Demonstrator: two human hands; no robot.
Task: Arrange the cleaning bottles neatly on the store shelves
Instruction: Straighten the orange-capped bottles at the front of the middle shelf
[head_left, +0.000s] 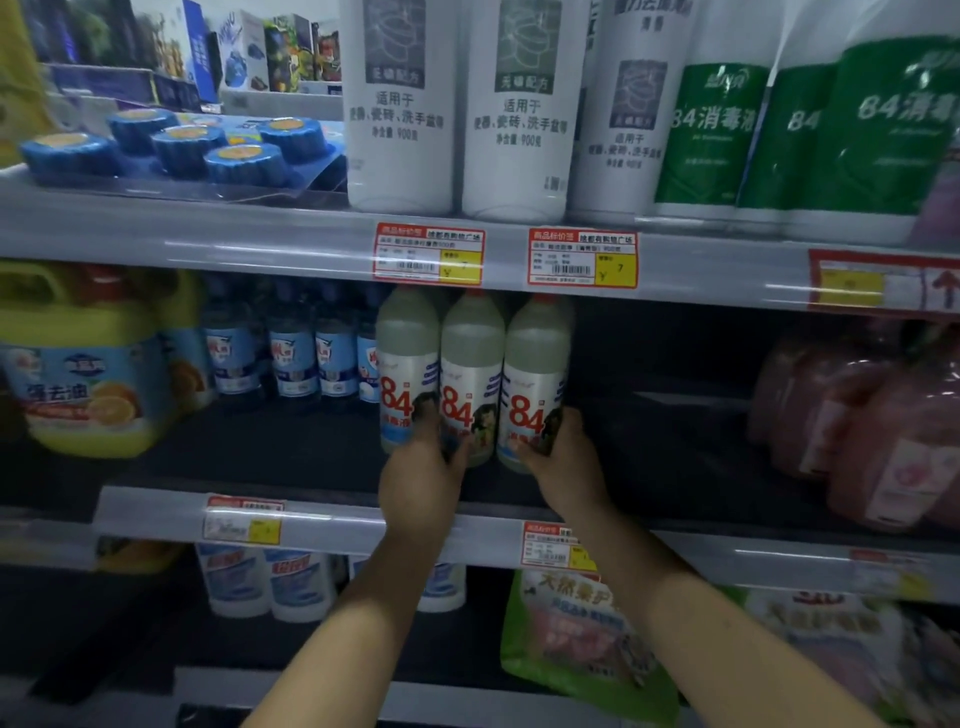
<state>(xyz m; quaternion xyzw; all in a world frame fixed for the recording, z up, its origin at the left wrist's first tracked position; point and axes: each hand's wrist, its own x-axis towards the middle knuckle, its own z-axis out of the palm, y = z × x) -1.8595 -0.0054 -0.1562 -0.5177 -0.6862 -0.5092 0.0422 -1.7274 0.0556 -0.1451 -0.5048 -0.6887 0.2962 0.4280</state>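
Three pale bottles (470, 379) marked "84" in red stand side by side at the centre of the frame, on the middle shelf (311, 519). My left hand (418, 480) has its grip curled round the base of the middle one; my right hand (563, 462) grips the base of the right one. Upper right, green labels (711, 135) also read "84"; white bottles (400, 104) beside them read "900".
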